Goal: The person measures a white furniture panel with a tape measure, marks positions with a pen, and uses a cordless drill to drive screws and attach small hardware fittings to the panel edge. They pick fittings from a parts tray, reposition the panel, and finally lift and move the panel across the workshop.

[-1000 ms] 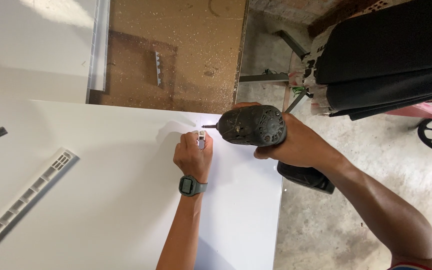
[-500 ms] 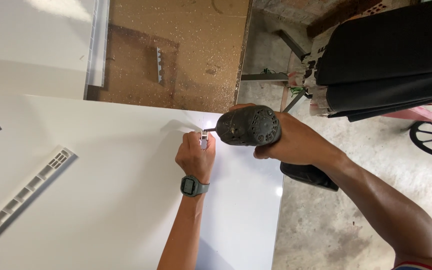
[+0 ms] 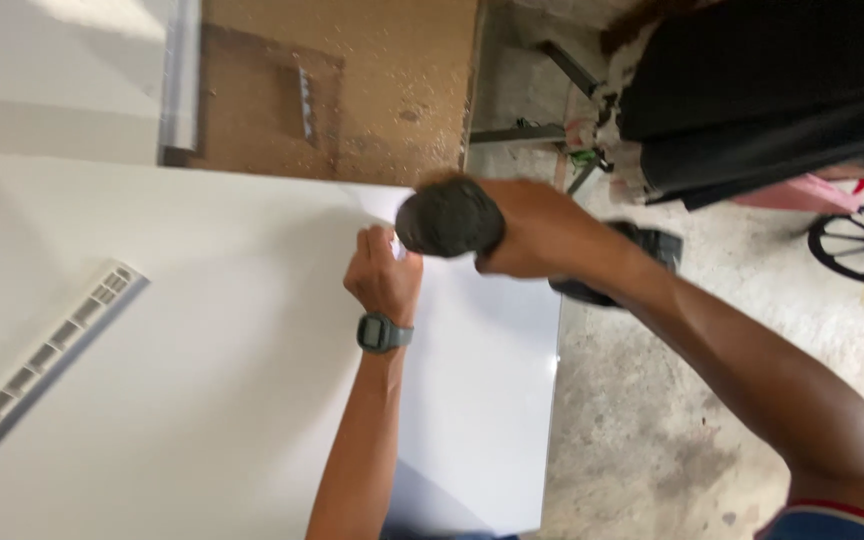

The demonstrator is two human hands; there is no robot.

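While right hand (image 3: pixel 537 235) grips drill (image 3: pixel 450 217), left hand (image 3: pixel 384 278) (curled) presses panel (image 3: pixel 202 380).

We see a smooth, glossy white panel (image 3: pixel 202 380), a matt black plastic drill (image 3: pixel 449 217), a rough, dusty chipboard sheet (image 3: pixel 372 90), a grey ribbed plastic strip (image 3: pixel 42 355) and a rough, stained concrete floor (image 3: pixel 672 420).

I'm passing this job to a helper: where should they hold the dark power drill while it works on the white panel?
Grip the power drill by its handle, coming from the right, as the right hand does. The body points left toward the left hand on the white panel, so the handle trails right with the battery base.
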